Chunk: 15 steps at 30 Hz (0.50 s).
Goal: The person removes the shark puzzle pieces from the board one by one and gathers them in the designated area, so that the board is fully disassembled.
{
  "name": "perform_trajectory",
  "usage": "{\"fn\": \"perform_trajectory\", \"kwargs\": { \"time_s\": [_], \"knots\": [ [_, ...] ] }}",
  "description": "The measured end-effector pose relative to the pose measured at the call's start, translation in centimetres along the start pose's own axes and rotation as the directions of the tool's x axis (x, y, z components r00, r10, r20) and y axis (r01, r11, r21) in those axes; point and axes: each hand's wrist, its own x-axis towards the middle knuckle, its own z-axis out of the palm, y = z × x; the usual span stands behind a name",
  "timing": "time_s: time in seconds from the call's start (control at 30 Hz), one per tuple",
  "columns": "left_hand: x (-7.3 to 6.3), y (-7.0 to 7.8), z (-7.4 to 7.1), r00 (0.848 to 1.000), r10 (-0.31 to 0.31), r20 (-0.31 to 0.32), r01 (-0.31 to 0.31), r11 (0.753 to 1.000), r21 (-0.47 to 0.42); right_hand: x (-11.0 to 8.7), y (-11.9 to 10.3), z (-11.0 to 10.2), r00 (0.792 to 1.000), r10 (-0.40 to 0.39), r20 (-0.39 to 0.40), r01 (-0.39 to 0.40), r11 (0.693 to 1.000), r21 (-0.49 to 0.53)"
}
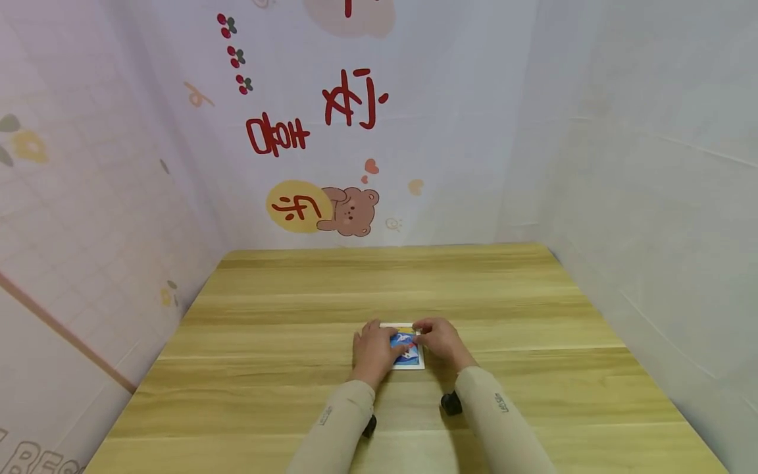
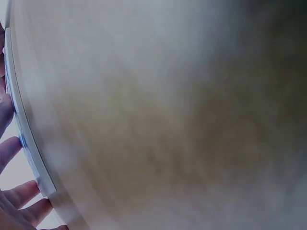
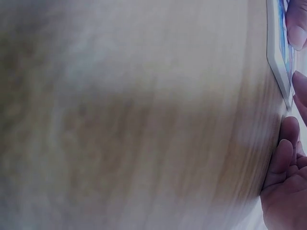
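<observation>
White-framed picture [image 1: 413, 357] lay flat on bench [image 1: 284, 316], long axis unclear. Left hand [image 1: 374, 349] relaxed, lapping its left side; right hand [image 1: 441, 338] at far-right corner, grasp couldn't be told.

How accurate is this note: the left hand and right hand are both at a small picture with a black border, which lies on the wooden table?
One detail is wrong: the border is white, not black, as the head view shows. The left hand and right hand are indeed at the small picture on the wooden table.
</observation>
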Motion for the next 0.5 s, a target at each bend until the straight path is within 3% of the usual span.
{"fn": "perform_trajectory", "kwargs": {
  "time_s": [0.5],
  "knots": [
    [-0.03, 0.01, -0.36, 0.999, 0.005, 0.037, -0.006, 1.0, 0.023, -0.04, -0.31, -0.11, 0.999, -0.022, 0.029, 0.024, 0.998, -0.061]
  ]
}}
